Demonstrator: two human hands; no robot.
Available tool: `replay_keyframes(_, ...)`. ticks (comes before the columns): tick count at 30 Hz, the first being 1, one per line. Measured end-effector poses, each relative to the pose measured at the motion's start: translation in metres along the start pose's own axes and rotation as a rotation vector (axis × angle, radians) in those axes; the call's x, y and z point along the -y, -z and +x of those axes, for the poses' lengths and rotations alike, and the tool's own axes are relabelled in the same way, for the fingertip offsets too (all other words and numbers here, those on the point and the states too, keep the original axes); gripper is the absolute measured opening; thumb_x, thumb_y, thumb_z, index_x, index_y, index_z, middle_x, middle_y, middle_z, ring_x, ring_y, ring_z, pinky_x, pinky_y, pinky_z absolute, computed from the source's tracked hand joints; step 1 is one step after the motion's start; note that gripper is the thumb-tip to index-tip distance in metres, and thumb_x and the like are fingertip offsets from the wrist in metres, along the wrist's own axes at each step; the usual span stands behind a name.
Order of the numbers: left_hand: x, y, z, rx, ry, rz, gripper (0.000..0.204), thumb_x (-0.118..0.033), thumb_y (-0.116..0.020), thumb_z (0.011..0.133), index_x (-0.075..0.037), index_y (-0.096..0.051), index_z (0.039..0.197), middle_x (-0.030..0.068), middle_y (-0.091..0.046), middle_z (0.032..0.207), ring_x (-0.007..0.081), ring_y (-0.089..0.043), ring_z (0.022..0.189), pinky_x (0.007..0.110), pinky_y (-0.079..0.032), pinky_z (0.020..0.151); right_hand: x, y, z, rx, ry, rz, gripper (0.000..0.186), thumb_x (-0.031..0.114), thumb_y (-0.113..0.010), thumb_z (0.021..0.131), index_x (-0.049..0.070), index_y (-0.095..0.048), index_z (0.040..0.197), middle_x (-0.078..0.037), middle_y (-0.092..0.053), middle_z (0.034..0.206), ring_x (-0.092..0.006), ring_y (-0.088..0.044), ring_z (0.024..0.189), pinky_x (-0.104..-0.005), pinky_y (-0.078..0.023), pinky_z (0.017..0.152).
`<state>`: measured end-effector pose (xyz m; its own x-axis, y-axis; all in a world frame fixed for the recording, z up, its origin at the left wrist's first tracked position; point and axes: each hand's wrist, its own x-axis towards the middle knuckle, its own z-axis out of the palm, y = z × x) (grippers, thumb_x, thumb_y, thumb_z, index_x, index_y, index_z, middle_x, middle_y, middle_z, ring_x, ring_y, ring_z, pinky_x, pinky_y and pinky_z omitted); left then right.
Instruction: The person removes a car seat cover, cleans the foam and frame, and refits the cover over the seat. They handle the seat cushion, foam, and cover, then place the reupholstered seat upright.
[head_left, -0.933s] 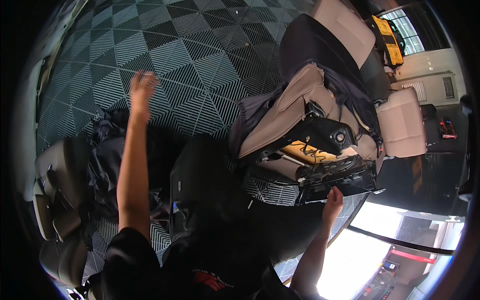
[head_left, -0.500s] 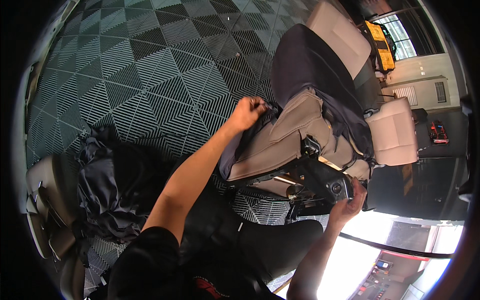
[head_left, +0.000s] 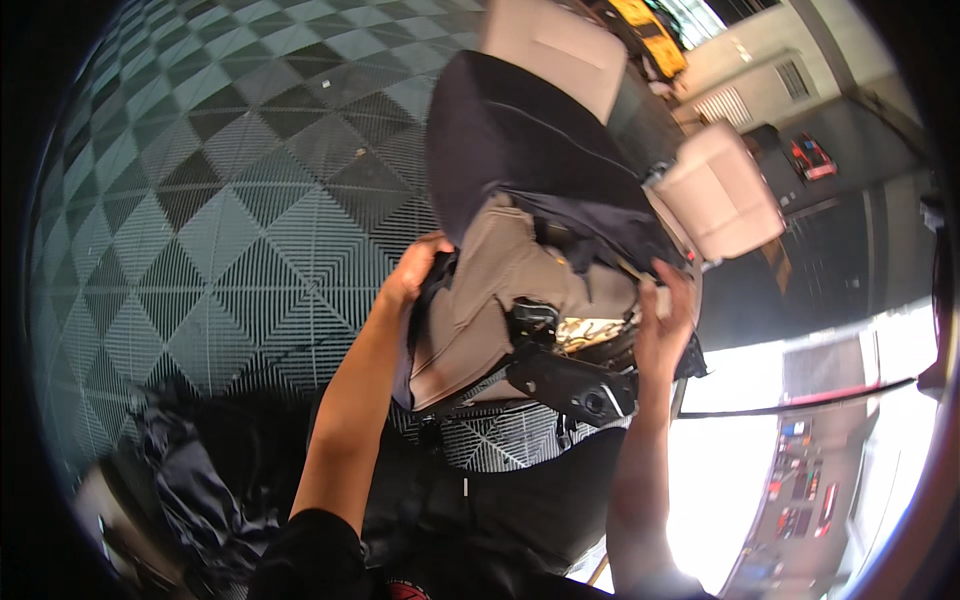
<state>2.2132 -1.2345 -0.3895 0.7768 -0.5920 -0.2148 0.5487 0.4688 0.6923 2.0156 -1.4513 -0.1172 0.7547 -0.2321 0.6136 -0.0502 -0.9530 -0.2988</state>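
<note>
A car seat with tan upholstery tilts in front of me, a dark fabric seat cover drawn over its far part. At the seat's left edge, my left hand is closed on the bunched seat cover. My right hand is at the seat's right side with fingers bent together by the cover's edge; what they hold is blurred. Between the hands, a black plastic side trim with a round knob hangs at the seat's near side. Metal frame parts show above it.
Black fabric lies heaped on the tiled floor at my left. A tan headrest stands right of the seat on a dark surface, with another tan seat part beyond. A yellow-and-black case is at the far right.
My right hand has let go of the black plastic trim and moved farther up the seat's right side. My left hand stays on the cover's left edge. The view has turned right.
</note>
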Motion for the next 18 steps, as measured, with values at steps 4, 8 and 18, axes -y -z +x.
replay_keyframes(4,0.008,0.005,0.000,-0.127,-0.044,0.114,0.016,-0.018,-0.059,0.089,-0.007,-0.066,0.099,-0.0012,-0.060,0.094,0.0144,-0.055,0.091,0.028,-0.045,0.091,-0.025,-0.005,0.014,0.140,-0.003,0.122,0.031,0.024,-0.075,0.096,0.005,-0.075,0.121,-0.015,-0.069,0.127,-0.0334,-0.062,0.124,-0.0430,-0.044,0.110)
replay_keyframes(8,-0.009,-0.004,-0.016,-0.076,-0.271,0.283,0.033,-0.005,-0.056,0.090,0.000,-0.066,0.121,0.0070,-0.060,0.115,0.0181,-0.057,0.096,0.029,-0.044,0.099,-0.051,-0.005,0.033,0.097,0.147,-0.127,0.030,0.021,-0.075,0.098,-0.001,-0.073,0.118,-0.014,-0.071,0.115,-0.0263,-0.066,0.111,-0.0374,-0.049,0.102)
replay_keyframes(18,-0.145,-0.151,-0.057,0.060,-1.011,1.353,0.037,-0.031,-0.077,0.093,-0.004,-0.073,0.118,0.0130,-0.067,0.124,0.0325,-0.064,0.114,0.049,-0.048,0.100,-0.090,-0.003,0.119,0.644,-0.183,0.322,0.026,0.028,-0.077,0.099,0.002,-0.072,0.104,0.001,-0.065,0.083,-0.0087,-0.055,0.078,-0.0284,-0.048,0.072)
